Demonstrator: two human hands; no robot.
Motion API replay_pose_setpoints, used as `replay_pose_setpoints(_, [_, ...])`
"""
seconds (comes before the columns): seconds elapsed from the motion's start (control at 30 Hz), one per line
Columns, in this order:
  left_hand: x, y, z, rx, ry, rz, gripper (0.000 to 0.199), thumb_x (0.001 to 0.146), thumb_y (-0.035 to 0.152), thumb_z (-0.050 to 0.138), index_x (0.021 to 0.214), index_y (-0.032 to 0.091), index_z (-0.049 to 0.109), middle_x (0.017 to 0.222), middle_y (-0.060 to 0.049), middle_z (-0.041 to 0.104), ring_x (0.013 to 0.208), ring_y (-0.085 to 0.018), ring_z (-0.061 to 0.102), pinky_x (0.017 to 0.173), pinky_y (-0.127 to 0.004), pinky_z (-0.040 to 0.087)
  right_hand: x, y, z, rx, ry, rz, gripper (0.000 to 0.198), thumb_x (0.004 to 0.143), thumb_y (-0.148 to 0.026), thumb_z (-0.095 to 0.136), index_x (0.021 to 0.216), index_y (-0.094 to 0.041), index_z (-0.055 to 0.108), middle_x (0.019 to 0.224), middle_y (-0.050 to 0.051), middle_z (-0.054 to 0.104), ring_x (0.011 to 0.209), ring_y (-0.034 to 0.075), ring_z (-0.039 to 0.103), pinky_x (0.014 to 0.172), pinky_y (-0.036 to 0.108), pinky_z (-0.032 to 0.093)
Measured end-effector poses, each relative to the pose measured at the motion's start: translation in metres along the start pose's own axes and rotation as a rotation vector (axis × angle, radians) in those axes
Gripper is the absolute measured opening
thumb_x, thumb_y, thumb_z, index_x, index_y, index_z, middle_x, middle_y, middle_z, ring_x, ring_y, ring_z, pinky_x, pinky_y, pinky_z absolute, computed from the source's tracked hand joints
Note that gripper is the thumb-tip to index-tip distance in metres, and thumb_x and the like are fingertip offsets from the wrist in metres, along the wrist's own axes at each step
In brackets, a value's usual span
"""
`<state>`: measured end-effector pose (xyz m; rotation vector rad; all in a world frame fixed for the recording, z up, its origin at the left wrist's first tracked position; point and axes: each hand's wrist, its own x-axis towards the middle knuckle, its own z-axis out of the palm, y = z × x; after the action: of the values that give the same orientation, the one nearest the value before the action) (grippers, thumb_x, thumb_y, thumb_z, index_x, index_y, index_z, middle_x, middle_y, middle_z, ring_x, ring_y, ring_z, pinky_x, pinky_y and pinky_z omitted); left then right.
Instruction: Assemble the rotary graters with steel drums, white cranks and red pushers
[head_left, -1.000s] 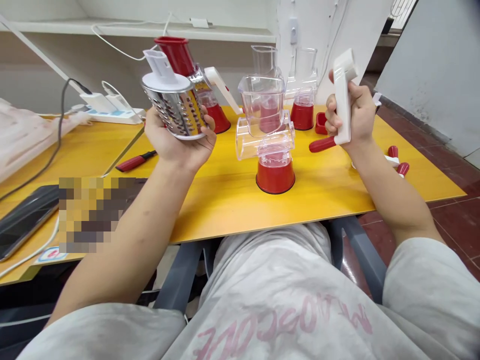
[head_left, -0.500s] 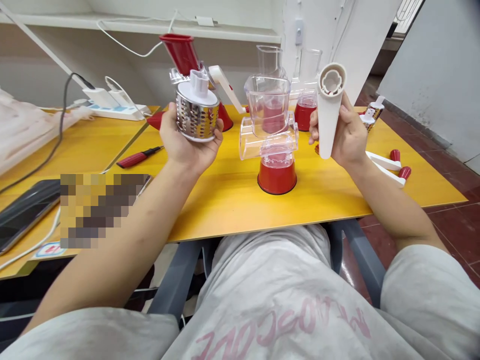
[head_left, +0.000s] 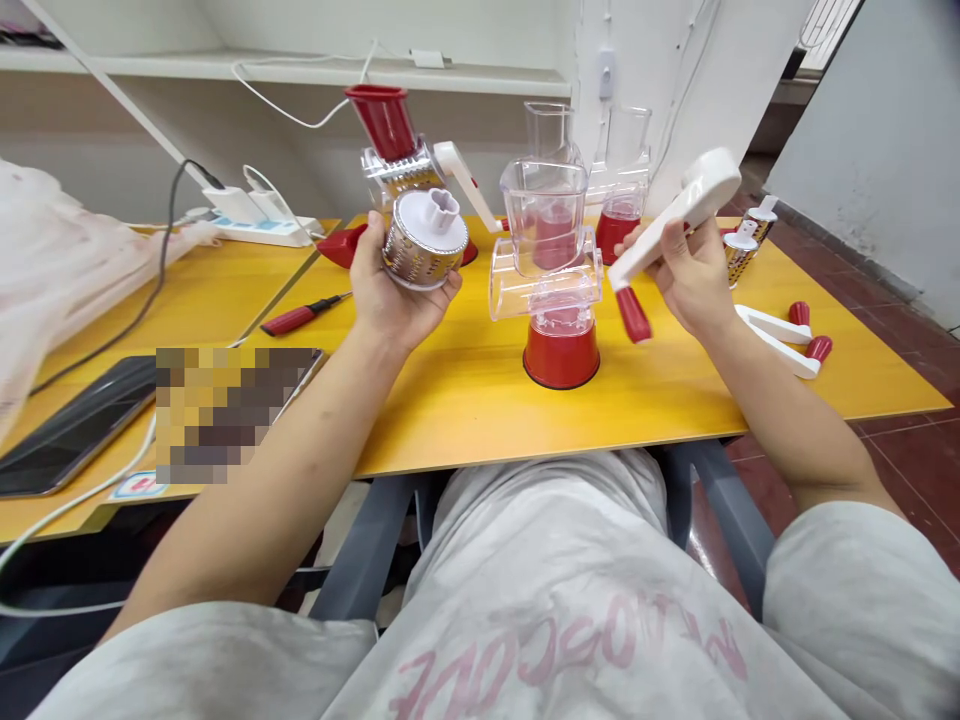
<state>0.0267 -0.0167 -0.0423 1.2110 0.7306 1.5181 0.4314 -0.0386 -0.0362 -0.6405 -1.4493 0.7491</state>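
My left hand (head_left: 397, 295) is wrapped round a metal grater drum (head_left: 424, 245), whose white hub end tips up toward me. In my right hand (head_left: 694, 265) is a white crank handle (head_left: 675, 215) with a red knob (head_left: 634, 314) at its lower end; the fingers close round its shaft. Between the hands stands a clear plastic grater body (head_left: 544, 240) on a red base (head_left: 562, 350), touched by neither hand. Behind the drum is a grater with a red hopper (head_left: 384, 122) and a white crank (head_left: 469, 185) fitted.
Two more clear grater bodies (head_left: 624, 150) stand at the back. Spare crank handles (head_left: 784, 340) and drums (head_left: 741, 255) lie at the right. A red screwdriver (head_left: 304, 315), a phone (head_left: 82, 420), a power strip (head_left: 266, 230) and cables are on the left.
The crank handle in my right hand has turned from upright to slanted, bringing its red knob into view. The drum in my left hand has tilted, its hub now facing me more.
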Motion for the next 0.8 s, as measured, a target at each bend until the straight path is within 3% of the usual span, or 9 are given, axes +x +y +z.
replay_pose_setpoints(0.17, [0.003,-0.003,-0.003,-0.049,-0.030,-0.019,0.063,0.093,0.098,0.089,0.109,0.037,0.086,0.128,-0.008,0.096,0.137,-0.035,0.088,0.081,-0.040,0.069,0.006,0.007,-0.009,0.013,0.034,-0.023,0.082,0.102,-0.112,0.083,0.140,-0.042,0.065,0.112,0.003,0.089,0.118,0.032,0.095,0.089,0.047,0.085])
replay_pose_setpoints(0.37, [0.022,-0.024,-0.029,-0.183,0.155,-0.168,0.056,0.082,0.082,0.101,0.105,0.033,0.085,0.111,-0.006,0.097,0.114,-0.030,0.090,0.078,-0.036,0.071,0.000,0.008,-0.009,-0.145,0.006,0.097,0.090,0.094,-0.116,0.087,0.143,-0.041,0.073,0.107,0.004,0.087,0.097,0.031,0.090,0.071,0.043,0.076])
replay_pose_setpoints(0.5, [0.015,-0.002,-0.029,-0.079,0.040,-0.225,0.047,0.083,0.070,0.102,0.108,0.033,0.086,0.110,-0.008,0.095,0.124,-0.037,0.090,0.080,-0.042,0.069,-0.005,0.013,-0.003,-0.092,-0.017,0.174,0.086,0.091,-0.108,0.096,0.133,-0.037,0.072,0.099,0.001,0.084,0.081,0.025,0.079,0.068,0.041,0.073])
replay_pose_setpoints(0.63, [-0.005,0.029,-0.020,0.008,0.004,-0.296,0.057,0.079,0.072,0.099,0.114,0.029,0.086,0.107,-0.002,0.094,0.126,-0.038,0.082,0.089,-0.048,0.069,-0.011,0.014,0.006,0.013,-0.082,0.195,0.085,0.090,-0.105,0.102,0.129,-0.035,0.072,0.102,0.000,0.085,0.075,0.020,0.073,0.065,0.036,0.071])
replay_pose_setpoints(0.73, [-0.017,0.034,-0.006,0.054,-0.075,-0.344,0.064,0.072,0.067,0.101,0.121,0.029,0.086,0.113,-0.003,0.094,0.135,-0.044,0.077,0.106,-0.059,0.069,-0.017,0.009,0.015,0.057,-0.103,0.203,0.089,0.086,-0.107,0.102,0.128,-0.035,0.071,0.107,0.001,0.085,0.072,0.020,0.068,0.062,0.037,0.067])
replay_pose_setpoints(0.8, [-0.022,0.029,0.006,0.005,-0.095,-0.330,0.060,0.073,0.060,0.100,0.122,0.029,0.085,0.121,-0.003,0.095,0.133,-0.043,0.077,0.107,-0.059,0.068,-0.022,0.005,0.022,0.042,-0.124,0.197,0.097,0.080,-0.112,0.101,0.131,-0.036,0.069,0.118,0.003,0.085,0.073,0.020,0.067,0.063,0.040,0.066])
